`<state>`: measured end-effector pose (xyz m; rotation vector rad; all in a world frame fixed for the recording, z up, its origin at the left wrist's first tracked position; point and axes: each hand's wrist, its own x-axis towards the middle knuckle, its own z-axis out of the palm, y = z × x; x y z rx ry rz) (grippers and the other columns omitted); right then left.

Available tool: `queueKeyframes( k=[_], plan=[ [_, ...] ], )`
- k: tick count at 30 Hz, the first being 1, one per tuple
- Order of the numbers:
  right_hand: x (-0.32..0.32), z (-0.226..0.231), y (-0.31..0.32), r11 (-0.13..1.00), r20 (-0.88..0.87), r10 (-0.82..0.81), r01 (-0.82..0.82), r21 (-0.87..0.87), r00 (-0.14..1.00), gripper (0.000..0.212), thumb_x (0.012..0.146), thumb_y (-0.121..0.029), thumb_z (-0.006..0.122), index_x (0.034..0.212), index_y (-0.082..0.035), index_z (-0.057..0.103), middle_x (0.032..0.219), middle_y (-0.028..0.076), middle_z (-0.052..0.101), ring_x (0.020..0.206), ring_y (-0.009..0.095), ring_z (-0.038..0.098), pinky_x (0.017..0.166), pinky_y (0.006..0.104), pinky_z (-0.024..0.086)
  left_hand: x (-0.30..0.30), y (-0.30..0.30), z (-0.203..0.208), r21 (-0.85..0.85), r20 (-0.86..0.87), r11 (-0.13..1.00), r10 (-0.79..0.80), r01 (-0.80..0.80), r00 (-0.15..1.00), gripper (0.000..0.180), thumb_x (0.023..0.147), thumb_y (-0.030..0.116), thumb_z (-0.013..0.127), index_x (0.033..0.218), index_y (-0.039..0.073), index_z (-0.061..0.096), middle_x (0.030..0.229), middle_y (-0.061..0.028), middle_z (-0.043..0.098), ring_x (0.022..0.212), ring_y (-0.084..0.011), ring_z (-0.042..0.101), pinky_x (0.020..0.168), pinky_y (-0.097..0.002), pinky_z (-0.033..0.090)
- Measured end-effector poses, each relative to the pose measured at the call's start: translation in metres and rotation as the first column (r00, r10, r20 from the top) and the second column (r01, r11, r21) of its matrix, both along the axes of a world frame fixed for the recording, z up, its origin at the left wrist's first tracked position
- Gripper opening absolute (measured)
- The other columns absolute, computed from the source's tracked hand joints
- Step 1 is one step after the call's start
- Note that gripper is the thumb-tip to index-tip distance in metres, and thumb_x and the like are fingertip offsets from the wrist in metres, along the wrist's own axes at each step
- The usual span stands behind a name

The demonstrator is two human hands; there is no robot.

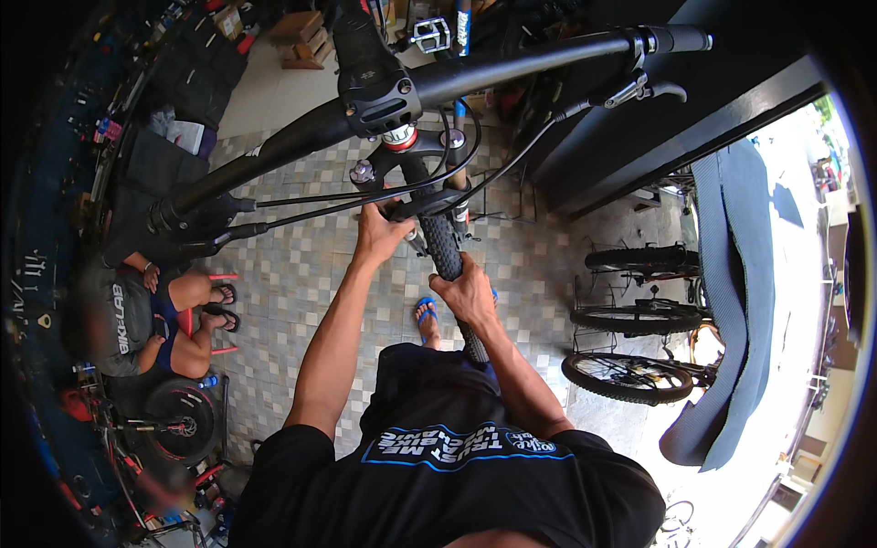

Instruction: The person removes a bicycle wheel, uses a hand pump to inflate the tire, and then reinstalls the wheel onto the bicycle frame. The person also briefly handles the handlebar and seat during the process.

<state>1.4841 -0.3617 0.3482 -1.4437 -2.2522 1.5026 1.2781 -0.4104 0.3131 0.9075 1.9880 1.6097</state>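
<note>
A bicycle stands in front of me, its black handlebar (274, 157) crossing the upper view at a slant. Below the stem (379, 96) are the fork crown (427, 143) and the front wheel's knobby tyre (445, 251). My left hand (377, 236) is closed round the fork's left leg, just under the crown; some of its fingers are hidden behind it. Lower down, my right hand (468, 290) grips the tyre, thumb on the left side and fingers over the right. Brake cables (338, 196) loop across in front of the fork, above my left hand.
On the left a person (137, 315) sits on a red stool, near a bicycle wheel (183, 420). Several bicycle wheels (630, 315) stand in a row at the right, beside a grey mat (731, 301). A dark pillar (630, 119) rises at upper right. Wooden blocks (301, 41) lie at the back.
</note>
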Motion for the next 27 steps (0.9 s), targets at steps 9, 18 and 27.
queueKeyframes(
  k=[9,18,27],
  plan=[
    [0.014,-0.004,0.001,0.997,-0.056,0.013,-0.017,-0.072,0.998,0.073,0.083,-0.048,0.072,0.127,0.007,0.052,0.092,0.031,0.069,0.092,0.044,0.069,0.083,0.0480,0.051,0.008,-0.017,-0.022,0.279,0.301,0.954,-0.199,0.113,0.933,0.060,0.084,0.008,0.067,0.138,0.009,0.041,0.133,-0.0085,0.043,0.125,-0.0186,0.043,0.107,-0.0401,0.037],
    [0.021,0.000,0.010,0.987,-0.195,0.090,-0.114,-0.115,0.977,0.079,0.085,-0.041,0.068,0.142,0.006,0.040,0.116,0.036,0.063,0.109,0.050,0.063,0.097,0.0495,0.050,0.051,-0.018,-0.222,0.076,0.997,0.990,-0.075,-0.121,0.017,0.035,0.099,0.041,0.055,0.123,0.016,0.056,0.123,-0.0002,0.058,0.111,-0.0280,0.062,0.095,-0.0520,0.049],
    [0.040,-0.008,0.009,0.984,-0.359,0.165,-0.179,-0.006,0.918,0.086,0.088,-0.043,0.070,0.149,0.002,0.031,0.134,0.037,0.054,0.116,0.050,0.060,0.101,0.0510,0.048,0.052,-0.003,-0.246,-0.073,0.997,0.984,0.067,-0.163,-0.038,0.041,0.096,0.049,0.055,0.115,0.013,0.060,0.107,-0.0032,0.060,0.093,-0.0285,0.062,0.075,-0.0450,0.050]
  ],
)
